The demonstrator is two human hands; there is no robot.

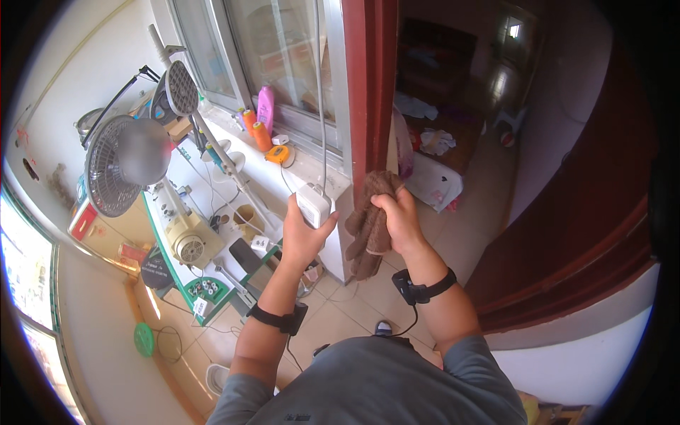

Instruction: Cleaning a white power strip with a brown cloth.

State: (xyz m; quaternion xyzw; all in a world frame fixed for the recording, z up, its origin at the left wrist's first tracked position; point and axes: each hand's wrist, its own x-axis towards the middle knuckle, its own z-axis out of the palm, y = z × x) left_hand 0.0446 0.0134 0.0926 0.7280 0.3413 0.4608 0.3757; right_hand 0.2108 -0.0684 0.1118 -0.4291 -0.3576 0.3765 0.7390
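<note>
The left hand (301, 237) is curled around a white box-shaped device (314, 204) whose cord (320, 92) runs up past the window frame (338, 78); the right hand (400, 216), just beside it, bunches a brown cloth (367, 227). A tug could strain the cord or loosen the grip. The red door frame (370, 85) crowds behind; open floor lies to the right.

white power strip (314, 205): boxy, upright, cord running up from top, gripped in left hand (301, 237). brown cloth (368, 223): crumpled, hanging limp from right hand (398, 219), just beside strip.
</note>
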